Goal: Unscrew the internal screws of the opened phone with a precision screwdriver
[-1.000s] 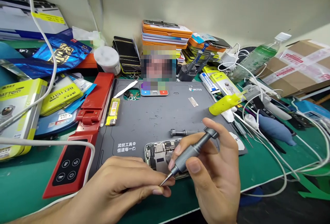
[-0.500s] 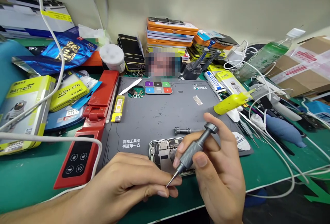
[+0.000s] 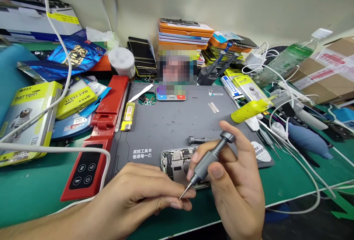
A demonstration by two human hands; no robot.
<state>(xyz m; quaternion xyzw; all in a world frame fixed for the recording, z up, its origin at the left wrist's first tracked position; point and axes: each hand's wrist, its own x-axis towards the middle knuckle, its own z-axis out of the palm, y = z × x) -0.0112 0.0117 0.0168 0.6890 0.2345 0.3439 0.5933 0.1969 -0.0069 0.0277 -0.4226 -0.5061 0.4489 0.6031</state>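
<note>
The right hand [image 3: 238, 186] holds a slim grey metal screwdriver [image 3: 204, 163] with a knurled barrel on a slant, its flat cap by the raised index finger, probably for fine control, while the left hand [image 3: 138, 192] pinches narrowly at the tip, perhaps to steady it; whether it grips anything tiny, I cannot tell. The opened pale-rimmed phone [image 3: 174, 164] lies partly hidden behind them on the dark-grey printed mat [image 3: 166, 122], near the green surface's [image 3: 203, 208] front edge, presumably for easy reach.
</note>
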